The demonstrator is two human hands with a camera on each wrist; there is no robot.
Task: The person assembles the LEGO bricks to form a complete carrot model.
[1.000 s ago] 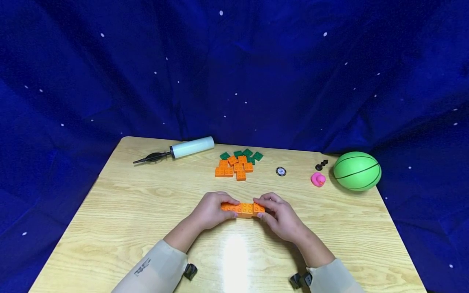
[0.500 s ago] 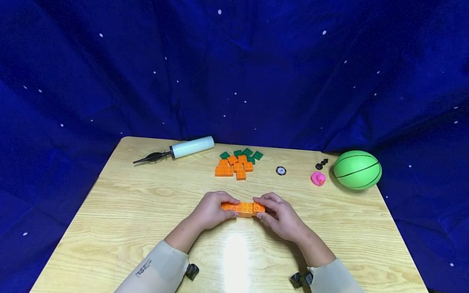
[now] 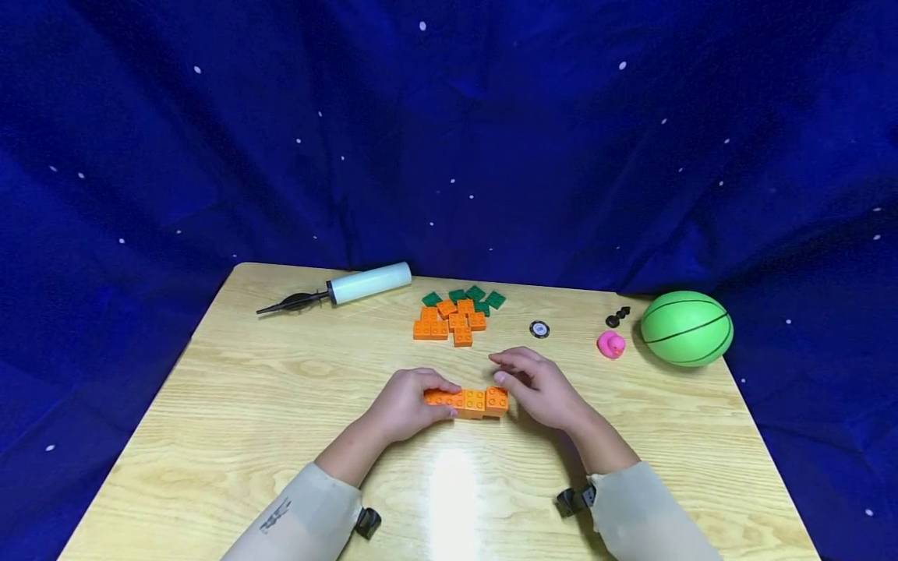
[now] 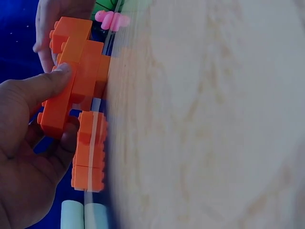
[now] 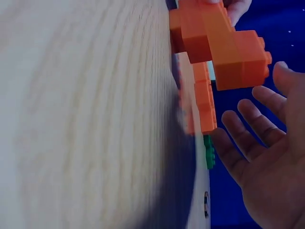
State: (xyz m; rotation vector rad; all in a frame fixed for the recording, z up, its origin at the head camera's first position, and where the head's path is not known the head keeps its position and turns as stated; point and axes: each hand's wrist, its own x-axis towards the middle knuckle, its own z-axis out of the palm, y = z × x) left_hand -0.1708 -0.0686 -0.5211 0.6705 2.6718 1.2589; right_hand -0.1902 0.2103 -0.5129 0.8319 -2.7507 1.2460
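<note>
An orange toy brick assembly (image 3: pixel 474 401) of several joined bricks lies crosswise near the middle of the table. My left hand (image 3: pixel 410 401) grips its left end, thumb on the near side and fingers on the far side. In the left wrist view the assembly (image 4: pixel 86 71) shows a stepped shape, with one brick standing higher at its right end. My right hand (image 3: pixel 540 386) is just off that right end, holding nothing. The right wrist view shows the right hand (image 5: pixel 267 148) with fingers spread loosely beside the raised end brick (image 5: pixel 240 59).
Loose orange bricks (image 3: pixel 438 330) and green bricks (image 3: pixel 496 299) lie farther back. A hand pump (image 3: pixel 370 282) is at the back left. A round chip (image 3: pixel 539 329), a pink duck (image 3: pixel 611 344), a small black piece (image 3: pixel 617 316) and a green ball (image 3: pixel 686 329) are to the right.
My right hand has let go of the assembly's right end and moved slightly away, up and to the right. The left hand keeps its grip in the same place.
</note>
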